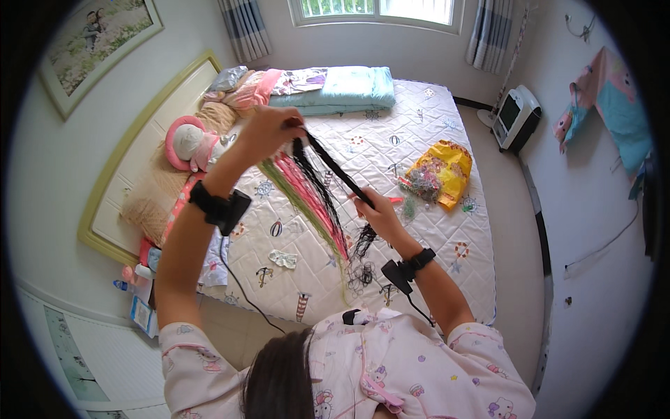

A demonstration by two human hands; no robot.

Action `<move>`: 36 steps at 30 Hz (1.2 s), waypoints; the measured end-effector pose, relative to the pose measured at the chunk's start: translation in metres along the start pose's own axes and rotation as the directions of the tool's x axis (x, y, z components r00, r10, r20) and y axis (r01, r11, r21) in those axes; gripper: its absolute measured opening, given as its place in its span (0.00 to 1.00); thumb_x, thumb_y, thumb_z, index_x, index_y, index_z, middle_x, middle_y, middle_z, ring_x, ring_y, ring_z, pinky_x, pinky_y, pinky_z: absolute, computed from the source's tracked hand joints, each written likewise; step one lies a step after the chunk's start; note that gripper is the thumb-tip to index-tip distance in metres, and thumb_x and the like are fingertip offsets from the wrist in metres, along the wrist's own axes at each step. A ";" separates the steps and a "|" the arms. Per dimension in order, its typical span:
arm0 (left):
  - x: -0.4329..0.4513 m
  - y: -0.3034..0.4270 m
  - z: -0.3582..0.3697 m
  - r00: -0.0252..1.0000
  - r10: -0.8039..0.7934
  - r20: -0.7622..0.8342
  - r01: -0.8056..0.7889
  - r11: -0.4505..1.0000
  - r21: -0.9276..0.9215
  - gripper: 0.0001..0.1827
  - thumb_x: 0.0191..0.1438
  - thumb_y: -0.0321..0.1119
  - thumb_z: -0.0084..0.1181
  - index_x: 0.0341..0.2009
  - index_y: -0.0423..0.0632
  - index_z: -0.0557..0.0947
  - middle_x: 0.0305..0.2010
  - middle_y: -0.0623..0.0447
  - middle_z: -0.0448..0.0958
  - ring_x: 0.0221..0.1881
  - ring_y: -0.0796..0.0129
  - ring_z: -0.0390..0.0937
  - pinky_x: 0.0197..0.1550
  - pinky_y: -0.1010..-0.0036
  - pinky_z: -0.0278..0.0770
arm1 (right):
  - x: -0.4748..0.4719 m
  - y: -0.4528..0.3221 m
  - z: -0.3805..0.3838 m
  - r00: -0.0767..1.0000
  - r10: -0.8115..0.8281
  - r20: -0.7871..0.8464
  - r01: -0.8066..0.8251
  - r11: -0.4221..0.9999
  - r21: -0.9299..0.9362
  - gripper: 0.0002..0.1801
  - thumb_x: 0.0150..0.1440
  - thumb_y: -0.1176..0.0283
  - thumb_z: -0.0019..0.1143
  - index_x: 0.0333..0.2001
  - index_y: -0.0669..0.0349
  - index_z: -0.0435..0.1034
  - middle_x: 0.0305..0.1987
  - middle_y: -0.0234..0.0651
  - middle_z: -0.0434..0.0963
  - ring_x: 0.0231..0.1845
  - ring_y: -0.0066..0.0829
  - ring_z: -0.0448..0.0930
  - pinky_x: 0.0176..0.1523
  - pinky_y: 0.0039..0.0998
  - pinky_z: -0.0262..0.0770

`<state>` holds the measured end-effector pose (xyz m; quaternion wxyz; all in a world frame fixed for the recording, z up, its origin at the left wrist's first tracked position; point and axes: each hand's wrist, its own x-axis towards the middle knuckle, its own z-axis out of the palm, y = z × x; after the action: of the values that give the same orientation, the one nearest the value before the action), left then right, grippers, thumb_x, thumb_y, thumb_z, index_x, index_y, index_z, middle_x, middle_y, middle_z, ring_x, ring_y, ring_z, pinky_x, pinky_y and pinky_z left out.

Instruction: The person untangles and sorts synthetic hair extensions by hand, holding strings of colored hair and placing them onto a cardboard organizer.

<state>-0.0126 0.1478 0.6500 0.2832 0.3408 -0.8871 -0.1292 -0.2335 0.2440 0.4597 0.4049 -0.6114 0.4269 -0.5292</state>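
Note:
My left hand (272, 133) is raised over the bed, its fingers closed on the top of a bundle of long strands. From it hang black strands (317, 188), pink strands (306, 196) and olive-green strands (298, 198), whose thin ends trail downward. A thick black lock (335, 165) stretches from that hand to my right hand (378, 212), which grips it lower down. Below my right hand, loose black ends (365, 241) of the lock dangle. Curled black strands (361, 276) show against the quilted mattress cover beneath.
On the bed (314, 285) are a yellow plastic bag (447, 167), a tangle of grey strands (424, 183), a small white cloth (283, 258), a plush doll (191, 141) and a folded blue quilt (361, 89). An air cooler (517, 118) stands by the right wall. Cables hang from both wrist bands.

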 end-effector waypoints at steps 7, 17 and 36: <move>-0.010 -0.031 -0.063 0.989 0.110 -0.094 -0.091 0.978 0.189 0.08 0.43 0.26 0.59 0.30 0.39 0.76 0.21 0.49 0.75 0.22 0.71 0.72 0.28 0.77 0.70 | -0.063 0.071 -0.024 0.999 0.037 -0.017 -0.039 0.986 -0.164 0.06 0.52 0.74 0.50 0.33 0.65 0.70 0.15 0.35 0.67 0.15 0.22 0.66 0.20 0.25 0.58; -0.017 -0.036 -0.067 0.998 -0.032 -0.063 0.044 0.980 0.192 0.09 0.40 0.28 0.61 0.28 0.40 0.77 0.22 0.45 0.75 0.23 0.63 0.74 0.29 0.72 0.70 | -0.104 0.112 -0.060 0.985 0.167 0.037 -0.145 0.927 -0.345 0.17 0.44 0.73 0.59 0.39 0.64 0.68 0.30 0.43 0.74 0.30 0.38 0.74 0.37 0.29 0.69; -0.001 0.029 0.010 0.993 0.116 0.008 -0.116 0.993 0.038 0.07 0.43 0.27 0.59 0.28 0.39 0.77 0.23 0.47 0.76 0.25 0.67 0.75 0.29 0.75 0.71 | 0.049 -0.062 0.045 0.916 -0.396 0.065 0.401 0.907 -0.129 0.24 0.49 0.69 0.55 0.49 0.65 0.60 0.39 0.48 0.73 0.41 0.36 0.75 0.42 0.31 0.70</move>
<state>-0.0330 0.1704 0.6538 0.2812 0.2938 -0.9085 -0.0963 -0.1797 0.2184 0.5277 0.2525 -0.7223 0.3214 -0.5579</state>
